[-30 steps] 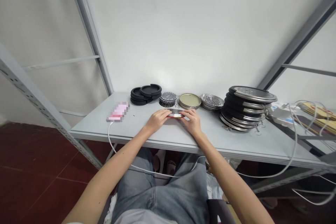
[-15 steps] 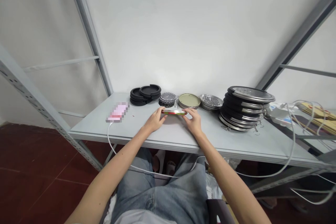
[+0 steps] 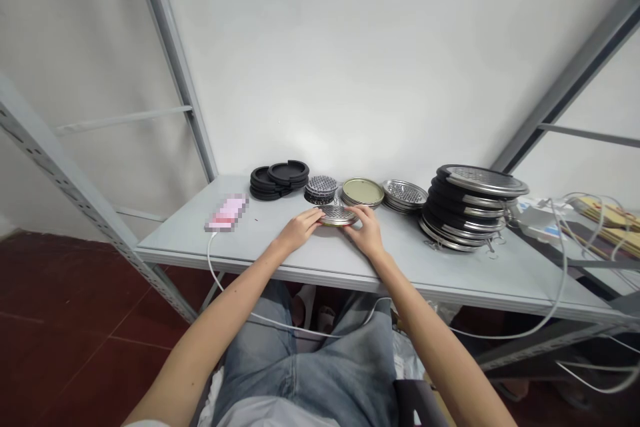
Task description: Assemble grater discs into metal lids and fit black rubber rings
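A round metal disc with a perforated top is held between both hands, low over the grey shelf near its middle. My left hand grips its left edge, and my right hand grips its right edge. Just behind it are a stack of spiky grey and black discs and a stack of round tins with a pale green top. Metal grater-like discs lie further right. Whether the held disc touches the shelf, I cannot tell.
Black rings are stacked at the back left, with a phone and its white cable nearer. A tall stack of black and metal discs stands right. Grey shelf posts rise at both sides.
The disc was seen edge-on; it has tilted so that its perforated top faces up towards me. Both hands still hold it, with fingers slightly shifted.
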The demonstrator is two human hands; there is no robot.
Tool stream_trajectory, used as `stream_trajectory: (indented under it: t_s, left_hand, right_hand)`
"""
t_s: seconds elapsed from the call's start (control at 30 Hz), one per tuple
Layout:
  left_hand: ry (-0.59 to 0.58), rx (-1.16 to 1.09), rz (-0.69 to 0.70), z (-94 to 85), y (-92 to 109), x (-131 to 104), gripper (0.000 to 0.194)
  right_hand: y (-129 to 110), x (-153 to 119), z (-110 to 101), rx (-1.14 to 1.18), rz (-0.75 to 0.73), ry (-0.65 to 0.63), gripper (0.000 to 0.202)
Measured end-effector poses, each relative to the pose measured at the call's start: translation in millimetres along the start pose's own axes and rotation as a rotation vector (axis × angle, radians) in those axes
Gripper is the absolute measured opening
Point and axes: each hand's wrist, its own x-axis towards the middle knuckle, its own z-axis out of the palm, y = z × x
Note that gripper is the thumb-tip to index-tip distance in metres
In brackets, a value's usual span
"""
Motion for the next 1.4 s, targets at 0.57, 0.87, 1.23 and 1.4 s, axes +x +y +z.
stream_trajectory:
  t_s: [0.57, 0.87, 1.23, 1.4]
  left_hand:
    - [0.013, -0.173, -0.115, -6.8, 5, 3, 0.032]
    - [0.038, -0.217, -0.145, -6.3, 4, 2, 0.034]
    - [-0.086, -0.074, -0.216, -0.6, 0, 1, 0.061]
    - [-0.062, -0.091, -0.199, -3.0, 4, 4, 0.04]
  right_hand:
    - [-3, 1, -2, 0.014, 0.001, 0.013, 0.032]
    - [6, -1, -3, 0.003, -0.009, 0.027, 0.031]
    - [-3, 1, -3, -0.091, -0.113, -0.223, 0.023]
    - [-6, 1, -3, -0.116, -0.148, -0.29, 0.029]
